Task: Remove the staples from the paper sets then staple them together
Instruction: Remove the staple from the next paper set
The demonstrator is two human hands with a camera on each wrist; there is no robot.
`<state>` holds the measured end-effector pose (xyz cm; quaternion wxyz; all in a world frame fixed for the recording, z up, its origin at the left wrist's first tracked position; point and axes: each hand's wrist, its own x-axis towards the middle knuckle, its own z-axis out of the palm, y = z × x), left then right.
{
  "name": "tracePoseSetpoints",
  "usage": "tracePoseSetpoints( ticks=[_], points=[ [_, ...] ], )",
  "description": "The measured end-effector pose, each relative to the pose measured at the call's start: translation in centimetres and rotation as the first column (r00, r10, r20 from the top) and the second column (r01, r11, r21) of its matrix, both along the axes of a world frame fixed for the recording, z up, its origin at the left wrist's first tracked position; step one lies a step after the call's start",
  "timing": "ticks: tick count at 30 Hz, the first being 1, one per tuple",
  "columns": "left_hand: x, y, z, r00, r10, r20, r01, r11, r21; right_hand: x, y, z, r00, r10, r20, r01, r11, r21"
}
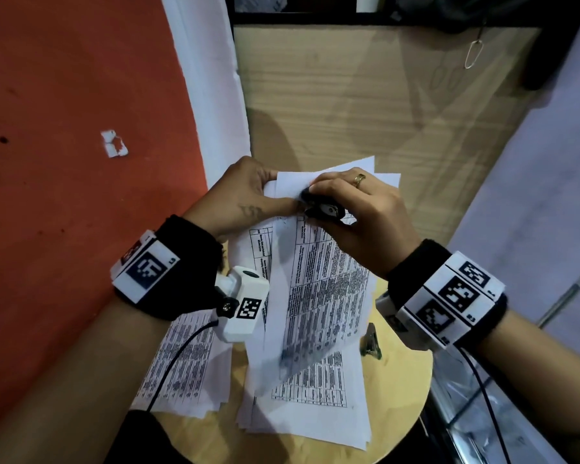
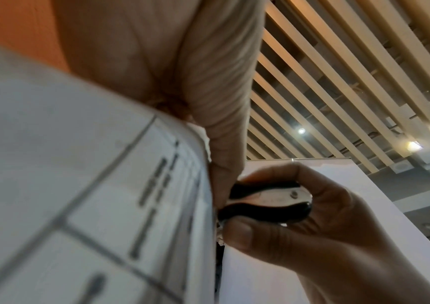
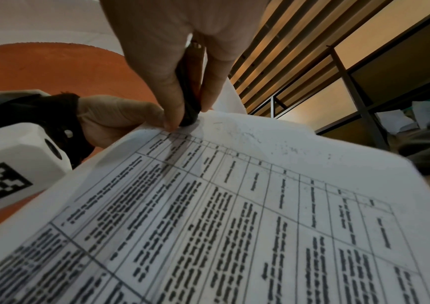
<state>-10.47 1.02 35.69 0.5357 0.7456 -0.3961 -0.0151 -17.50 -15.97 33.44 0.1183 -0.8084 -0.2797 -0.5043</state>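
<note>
A round wooden bench (image 1: pixel 402 410) stands on an orange floor (image 1: pixel 64 128), strewn with printed sheets. Nearest the camera, two loose paper stacks (image 1: pixel 312 406) lie flat on the bench, a dark binder clip (image 1: pixel 370 343) just beside them. Above these, a lifted paper set (image 1: pixel 315 279) printed with tables is held by its top corner. The left hand (image 1: pixel 245 192) pinches that corner, fingers curled round the sheets. The right hand (image 1: pixel 359 212), wearing a ring, grips a black staple remover (image 1: pixel 323 209) with its tip touching the same corner. Beyond, a wood-panelled cabinet (image 1: pixel 365 95) stands against the wall.
</note>
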Motion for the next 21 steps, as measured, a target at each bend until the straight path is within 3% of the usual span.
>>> tracePoseSetpoints(
  ticks=[4,11,17,21],
  points=[
    [-0.2,0.0,0.1,0.997,-0.058,-0.042,0.055,0.997,-0.057,0.2,0.1,-0.1,1.0,-0.001,-0.02,0.003,0.998,0.068],
    [-0.1,-0.2,-0.5,0.988,-0.103,-0.111,0.083,0.982,-0.17,0.3,-0.1,-0.3,0.982,0.132,-0.135,-0.094,0.962,0.255],
    [0.2,-0.6,-0.8,0.998,-0.064,0.023,0.067,0.983,-0.168,0.3,-0.2,-0.7,0.95,0.253,-0.183,-0.146,0.878,0.456],
    [0.6,-1.4,-1.7,0.958,0.165,0.234,-0.126,0.977,-0.172,0.6,-0.1,-1.0,0.968,0.199,-0.155,-0.108,0.883,0.457]
  ],
)
